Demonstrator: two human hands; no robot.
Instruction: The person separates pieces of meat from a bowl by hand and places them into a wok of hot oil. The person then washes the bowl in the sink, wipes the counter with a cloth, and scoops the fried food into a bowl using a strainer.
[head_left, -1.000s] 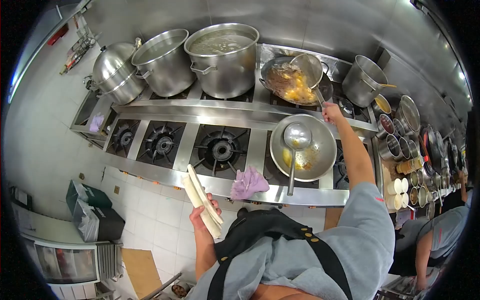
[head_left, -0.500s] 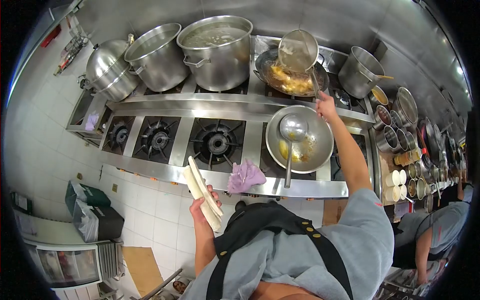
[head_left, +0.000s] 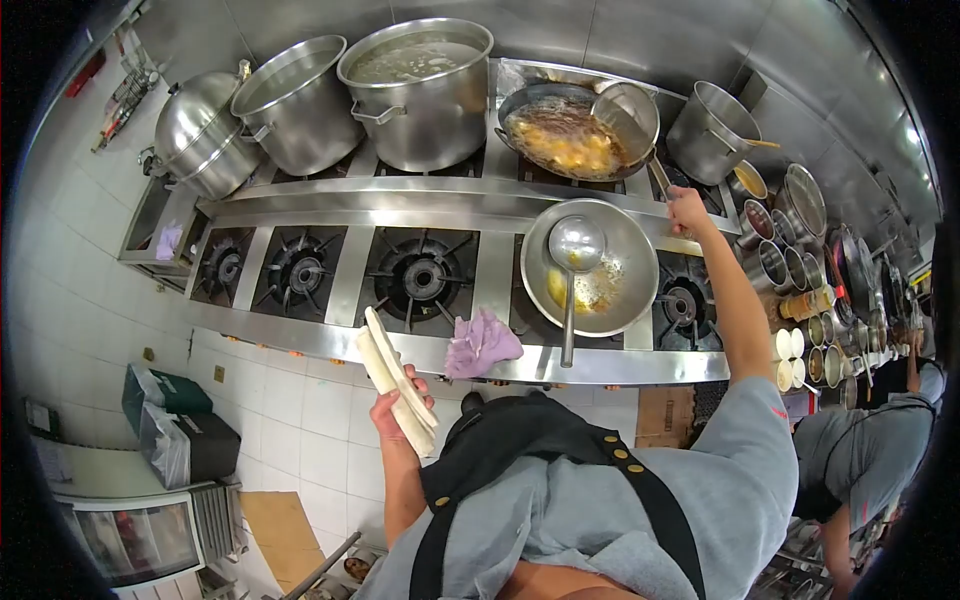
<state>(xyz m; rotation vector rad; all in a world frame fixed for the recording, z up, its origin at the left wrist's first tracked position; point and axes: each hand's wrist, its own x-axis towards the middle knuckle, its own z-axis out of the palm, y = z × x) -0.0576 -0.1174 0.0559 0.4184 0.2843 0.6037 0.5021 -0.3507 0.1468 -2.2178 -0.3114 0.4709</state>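
Observation:
My right hand point(head_left: 688, 212) is closed round the handle of a mesh strainer point(head_left: 626, 112). The strainer's bowl is tilted down at the right side of a dark wok point(head_left: 515, 158), where golden food point(head_left: 565, 138) bubbles in oil. In my left hand point(head_left: 390, 408), in front of the stove edge, are long pale strips point(head_left: 397, 382) lying side by side; what they are made of I cannot tell. Nearer me than the dark wok, a steel wok point(head_left: 640, 270) holds a ladle point(head_left: 577, 245) and yellowish oily residue. A crumpled purple cloth point(head_left: 482, 343) lies on the stove's front edge, right of my left hand.
Large steel pots point(head_left: 415, 110) and a domed steamer point(head_left: 205, 130) line the back left. Bare burners point(head_left: 421, 281) sit at front left. A tall pot point(head_left: 705, 135) stands right of the dark wok. Containers point(head_left: 765, 265) crowd the right counter, with another person point(head_left: 865, 450) beside it.
My right hand has moved right, and the strainer has gone from raised above the dark wok down to its right side. My left hand still holds the pale strips. The view has shifted slightly.

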